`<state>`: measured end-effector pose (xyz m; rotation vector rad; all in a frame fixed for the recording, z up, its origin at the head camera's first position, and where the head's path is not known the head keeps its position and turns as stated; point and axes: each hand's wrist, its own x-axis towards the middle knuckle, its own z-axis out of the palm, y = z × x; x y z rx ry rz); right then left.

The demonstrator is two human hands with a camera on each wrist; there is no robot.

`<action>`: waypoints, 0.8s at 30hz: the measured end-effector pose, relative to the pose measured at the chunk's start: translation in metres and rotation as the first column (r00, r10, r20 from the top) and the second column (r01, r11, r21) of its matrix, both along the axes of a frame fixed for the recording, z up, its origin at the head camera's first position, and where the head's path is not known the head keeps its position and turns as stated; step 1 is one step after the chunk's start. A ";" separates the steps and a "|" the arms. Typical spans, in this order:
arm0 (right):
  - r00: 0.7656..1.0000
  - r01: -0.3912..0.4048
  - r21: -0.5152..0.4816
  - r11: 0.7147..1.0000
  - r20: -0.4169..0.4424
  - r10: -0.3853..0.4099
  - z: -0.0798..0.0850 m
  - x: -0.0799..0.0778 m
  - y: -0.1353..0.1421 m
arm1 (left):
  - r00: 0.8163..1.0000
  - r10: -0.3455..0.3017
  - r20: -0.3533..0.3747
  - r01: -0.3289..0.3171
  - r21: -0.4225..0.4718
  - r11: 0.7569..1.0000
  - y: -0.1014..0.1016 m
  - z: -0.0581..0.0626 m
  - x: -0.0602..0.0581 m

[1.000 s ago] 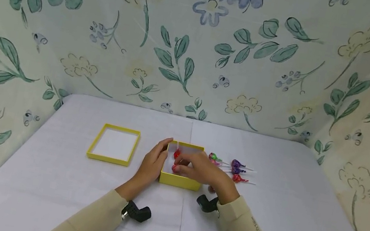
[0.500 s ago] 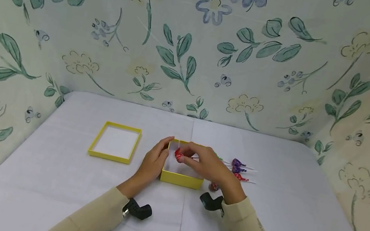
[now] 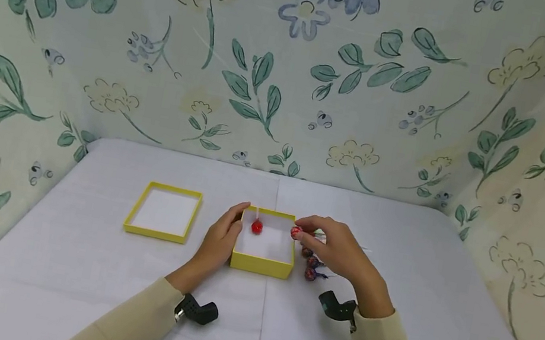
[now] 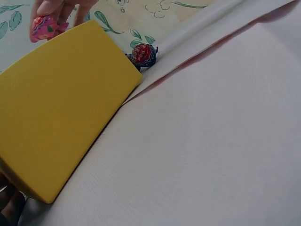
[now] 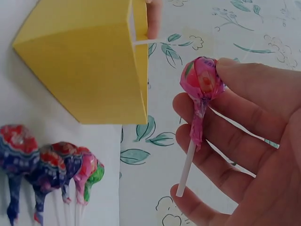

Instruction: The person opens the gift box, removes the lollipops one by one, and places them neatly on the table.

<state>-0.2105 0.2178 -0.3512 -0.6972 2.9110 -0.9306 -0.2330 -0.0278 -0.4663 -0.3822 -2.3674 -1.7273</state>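
In the head view my left hand (image 3: 219, 241) holds the left side of an open yellow box (image 3: 260, 265), its fingers reaching the far left corner. Inside lies a red lollipop (image 3: 256, 226), its white stick against the far wall. Just beyond the box's right rim, my right hand (image 3: 338, 247) pinches a pink-wrapped lollipop (image 5: 203, 80). The right wrist view shows the thumb pressed against its round head, fingers behind it and the white stick pointing down. Several lollipops in blue, pink and green wrappers (image 5: 49, 167) lie on the table beside the box, partly hidden by my right hand in the head view.
A yellow-rimmed lid (image 3: 153, 233) lies with its white inside up, left of the box. White cloth (image 3: 70, 280) covers the table, with a seam running front to back. A flower-patterned curtain (image 3: 283, 105) hangs behind and at both sides.
My right hand has moved from over the box to past its right rim, where it holds a lollipop. One red lollipop now shows inside. My left hand keeps its place on the box.
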 end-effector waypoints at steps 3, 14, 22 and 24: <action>1.000 0.028 0.013 1.000 -0.009 -0.028 -0.003 0.004 0.012 | 1.000 -0.002 0.011 0.002 -0.005 1.000 0.000 0.000 0.000; 0.994 0.096 0.080 0.992 -0.052 -0.092 -0.019 0.016 0.050 | 1.000 -0.016 0.009 0.016 -0.003 1.000 0.003 -0.001 0.000; 0.992 0.117 0.117 0.986 -0.059 -0.110 -0.028 0.016 0.077 | 1.000 -0.014 -0.007 0.014 -0.011 1.000 0.002 -0.001 -0.002; 0.992 0.119 0.130 0.984 -0.051 -0.113 -0.029 0.015 0.083 | 1.000 -0.012 -0.006 0.012 -0.017 1.000 0.001 -0.002 -0.002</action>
